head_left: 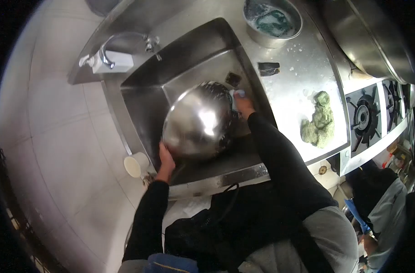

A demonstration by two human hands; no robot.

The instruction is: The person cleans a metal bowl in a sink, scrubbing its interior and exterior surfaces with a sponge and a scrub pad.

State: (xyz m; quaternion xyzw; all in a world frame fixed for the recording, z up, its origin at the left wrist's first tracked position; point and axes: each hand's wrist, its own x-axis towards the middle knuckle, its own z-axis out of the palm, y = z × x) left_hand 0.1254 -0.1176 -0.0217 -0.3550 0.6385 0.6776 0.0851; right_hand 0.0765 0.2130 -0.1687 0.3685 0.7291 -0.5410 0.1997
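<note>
Beyond the left grip stands a white container [122, 63], with a chrome faucet [152, 44] alongside. A cream cup [135, 165] sits just left of the left grip. The left grip [166, 159] is partly closed on the near-left edge of a large metal bowl [194, 120], its fingers mostly covered. The bowl rests in the sink [141, 98], directly between the two grips. A small dark piece [233, 79] lies in the sink just beyond the right grip. The right grip [245, 105] is closed over a pale item [235, 101] against the bowl's right side; it appears to be a pad or cloth, though the fingers hide most of it. Right of that grip, the tabletop [287, 102] bears, in order, a dark block [268, 69], a metal pot [267, 40] containing green scrubbing material [275, 23], and a crumpled green cloth [323, 120]. Farther right of the right grip are a stove burner [363, 117] and, nearer the wearer, another person [384, 207].
</note>
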